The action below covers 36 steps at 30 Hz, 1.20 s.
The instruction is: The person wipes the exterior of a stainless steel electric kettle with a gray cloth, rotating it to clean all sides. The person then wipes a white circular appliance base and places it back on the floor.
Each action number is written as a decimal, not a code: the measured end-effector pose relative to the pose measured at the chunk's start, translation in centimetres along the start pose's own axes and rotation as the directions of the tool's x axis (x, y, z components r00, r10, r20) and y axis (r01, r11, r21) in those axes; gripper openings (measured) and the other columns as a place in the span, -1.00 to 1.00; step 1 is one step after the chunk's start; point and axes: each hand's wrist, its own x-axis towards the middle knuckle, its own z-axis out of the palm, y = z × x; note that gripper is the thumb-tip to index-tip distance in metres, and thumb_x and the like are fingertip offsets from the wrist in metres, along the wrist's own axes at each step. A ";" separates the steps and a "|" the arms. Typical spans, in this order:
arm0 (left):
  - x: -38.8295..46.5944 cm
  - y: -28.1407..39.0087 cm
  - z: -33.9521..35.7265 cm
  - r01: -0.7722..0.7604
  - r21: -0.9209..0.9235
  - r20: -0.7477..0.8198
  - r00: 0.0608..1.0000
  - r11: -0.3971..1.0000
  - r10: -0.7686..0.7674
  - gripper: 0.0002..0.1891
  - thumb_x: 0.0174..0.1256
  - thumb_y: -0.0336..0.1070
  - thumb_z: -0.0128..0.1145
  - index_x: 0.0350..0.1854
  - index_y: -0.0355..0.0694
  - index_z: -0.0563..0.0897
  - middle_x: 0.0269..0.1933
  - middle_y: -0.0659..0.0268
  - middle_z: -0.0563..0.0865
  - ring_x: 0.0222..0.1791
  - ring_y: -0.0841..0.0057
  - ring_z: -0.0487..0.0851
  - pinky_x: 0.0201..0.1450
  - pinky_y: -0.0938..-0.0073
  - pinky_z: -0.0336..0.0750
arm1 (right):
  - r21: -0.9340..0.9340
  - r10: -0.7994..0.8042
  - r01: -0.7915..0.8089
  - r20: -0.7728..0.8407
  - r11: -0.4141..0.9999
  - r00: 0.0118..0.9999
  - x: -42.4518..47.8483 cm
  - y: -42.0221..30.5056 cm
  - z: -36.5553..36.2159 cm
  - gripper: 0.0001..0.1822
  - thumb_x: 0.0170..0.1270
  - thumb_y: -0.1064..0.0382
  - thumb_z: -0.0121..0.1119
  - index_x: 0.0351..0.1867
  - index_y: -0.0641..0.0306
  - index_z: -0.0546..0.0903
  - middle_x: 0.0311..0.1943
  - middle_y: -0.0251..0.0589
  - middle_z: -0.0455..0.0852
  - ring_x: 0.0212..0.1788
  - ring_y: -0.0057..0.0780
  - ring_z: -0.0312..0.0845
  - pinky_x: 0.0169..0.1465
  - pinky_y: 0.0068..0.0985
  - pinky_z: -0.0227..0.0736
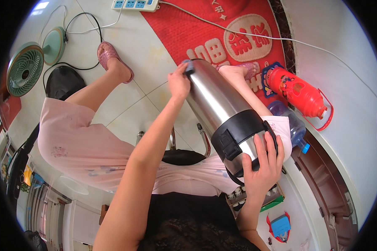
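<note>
A large stainless steel vacuum flask [220, 91] lies tilted above my lap, its base end away from me and its top towards me at the right. Around its upper part runs a black plastic collar [238, 128] with a latch-like piece on the side. My left hand [179, 80] presses a small grey-blue cloth [189, 67] against the steel near the base end. The fingers of my right hand [265, 160] spread over the flask's top end, gripping it by the lid. Part of the lid and of the black carrying handle is hidden behind that hand.
A red thermos bottle [297, 91] and a clear plastic jug [289, 120] with a blue cap are at right. Beyond the flask lies a red mat [176, 31], crossed by a power strip's cord [207, 18]. A green fan [25, 70] is at left.
</note>
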 end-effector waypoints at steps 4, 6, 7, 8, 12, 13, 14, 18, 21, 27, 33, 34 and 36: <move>-4.9 10.1 -1.4 -0.362 0.073 0.271 0.904 0.930 0.330 -0.41 0.05 -0.72 -0.04 0.11 -0.08 0.74 0.15 0.23 0.75 0.05 0.13 0.65 0.26 0.28 0.45 | -0.012 0.053 -0.053 0.014 0.999 0.998 -0.1 0.3 0.1 -0.55 0.14 0.07 0.38 0.09 0.07 0.75 0.23 -0.23 0.66 0.36 0.03 0.42 0.29 -0.14 0.44; -5.9 11.8 -1.8 -0.353 0.014 0.348 0.879 0.936 0.326 -0.42 0.05 -0.71 -0.07 0.07 -0.06 0.76 0.20 0.31 0.72 0.03 0.10 0.59 0.34 0.24 0.38 | -0.029 0.035 -0.034 0.026 0.999 0.999 0.1 0.4 0.1 -0.55 0.13 0.07 0.39 0.09 0.07 0.75 0.23 -0.21 0.66 0.35 0.05 0.43 0.27 -0.13 0.46; -5.4 11.6 -1.8 -0.353 -0.008 0.365 0.870 0.936 0.331 -0.42 0.05 -0.71 -0.07 0.06 -0.06 0.76 0.19 0.31 0.72 0.05 0.11 0.59 0.33 0.24 0.39 | -0.020 0.028 -0.028 0.027 0.999 0.999 0.1 0.5 0.0 -0.55 0.13 0.07 0.39 0.09 0.07 0.75 0.23 -0.22 0.66 0.35 0.06 0.43 0.27 -0.13 0.46; -4.6 11.3 -1.8 -0.353 -0.031 0.386 0.859 0.935 0.337 -0.42 0.04 -0.71 -0.07 0.06 -0.07 0.76 0.19 0.31 0.73 0.06 0.11 0.59 0.33 0.24 0.39 | -0.011 0.025 -0.024 0.028 1.000 0.999 0.1 0.6 -0.1 -0.55 0.13 0.07 0.39 0.08 0.07 0.75 0.23 -0.22 0.66 0.34 0.06 0.44 0.27 -0.13 0.47; 3.4 4.9 -0.2 -0.344 0.112 0.351 0.892 0.932 0.287 -0.47 0.14 -0.69 -0.08 0.08 -0.14 0.75 0.05 0.10 0.77 0.09 0.13 0.71 0.22 0.26 0.55 | 0.005 0.022 -0.022 0.036 1.000 0.999 0.6 0.3 -0.4 -0.55 0.12 0.07 0.40 0.07 0.08 0.76 0.22 -0.22 0.67 0.33 0.06 0.46 0.27 -0.13 0.47; 4.9 4.3 -0.4 -0.244 0.171 0.369 0.914 0.955 0.167 -0.48 0.16 -0.68 -0.09 0.08 -0.14 0.75 0.02 0.08 0.78 0.05 0.10 0.73 0.19 0.25 0.57 | 0.009 0.016 -0.017 0.035 1.000 0.999 0.6 0.2 -0.4 -0.56 0.12 0.07 0.40 0.07 0.08 0.76 0.22 -0.22 0.67 0.33 0.06 0.46 0.27 -0.13 0.48; 6.5 2.9 -0.2 -0.151 0.208 0.339 0.938 0.966 0.074 -0.48 0.18 -0.66 -0.09 0.09 -0.11 0.75 0.01 0.09 0.77 0.04 0.11 0.73 0.19 0.25 0.57 | 0.016 0.005 -0.005 0.034 1.000 0.999 0.6 0.1 -0.5 -0.56 0.12 0.07 0.40 0.06 0.08 0.76 0.21 -0.22 0.68 0.33 0.06 0.46 0.26 -0.14 0.48; 5.7 2.4 0.8 -0.195 0.292 0.247 0.961 0.936 0.123 -0.46 0.14 -0.64 -0.08 0.09 -0.06 0.75 0.03 0.12 0.77 0.06 0.11 0.72 0.21 0.23 0.57 | 0.016 0.009 -0.009 0.018 1.000 1.000 1.0 -0.2 -0.5 -0.57 0.14 0.08 0.39 0.06 0.09 0.76 0.20 -0.22 0.68 0.33 0.04 0.46 0.26 -0.15 0.47; 0.6 7.0 0.1 -0.343 0.043 0.217 0.920 0.938 0.326 -0.48 -0.01 -0.65 -0.08 -0.08 -0.12 0.81 0.04 0.19 0.78 0.06 0.14 0.69 0.29 0.25 0.49 | 0.031 0.054 -0.054 0.004 0.998 0.999 1.2 0.2 -0.4 -0.58 0.15 0.10 0.38 0.07 0.09 0.75 0.18 -0.20 0.69 0.33 0.00 0.46 0.27 -0.17 0.47; -12.6 16.7 -1.9 -0.308 -0.262 0.216 0.905 0.914 0.367 -0.37 0.04 -0.76 -0.05 0.11 -0.04 0.74 0.28 0.36 0.68 0.02 0.27 0.51 0.32 0.41 0.36 | 0.070 0.148 -0.146 -0.028 0.987 0.989 3.5 2.3 -0.3 -0.67 0.30 0.15 0.32 0.07 0.10 0.75 0.13 -0.19 0.72 0.30 -0.11 0.49 0.34 -0.24 0.37; -7.6 8.2 1.4 -0.371 -0.140 -0.147 0.925 0.918 0.352 -0.44 0.07 -0.75 -0.03 0.08 -0.11 0.74 0.17 0.23 0.74 0.11 0.23 0.63 0.27 0.39 0.44 | 0.198 0.275 -0.269 -0.005 0.943 0.961 5.6 3.7 -1.0 -0.66 0.37 0.03 0.27 0.05 0.11 0.76 0.11 -0.12 0.74 0.29 -0.11 0.52 0.34 -0.25 0.36; -4.6 5.2 1.5 -0.355 -0.256 -0.156 0.933 0.899 0.324 -0.47 0.14 -0.74 -0.06 0.10 -0.17 0.72 0.13 0.18 0.77 0.14 0.24 0.70 0.27 0.37 0.48 | 0.181 0.260 -0.253 -0.019 0.950 0.965 5.5 3.4 -0.9 -0.66 0.37 0.02 0.27 0.05 0.11 0.76 0.11 -0.12 0.74 0.29 -0.11 0.52 0.35 -0.25 0.36; -1.6 0.8 1.4 -0.059 -0.340 -0.162 0.987 0.938 0.003 -0.48 0.26 -0.72 -0.12 0.15 -0.17 0.71 0.14 0.12 0.76 0.16 0.28 0.72 0.31 0.38 0.47 | 0.157 0.241 -0.234 -0.032 0.959 0.970 5.5 2.4 -0.9 -0.65 0.37 0.00 0.27 0.05 0.11 0.76 0.09 -0.12 0.75 0.29 -0.12 0.52 0.35 -0.25 0.36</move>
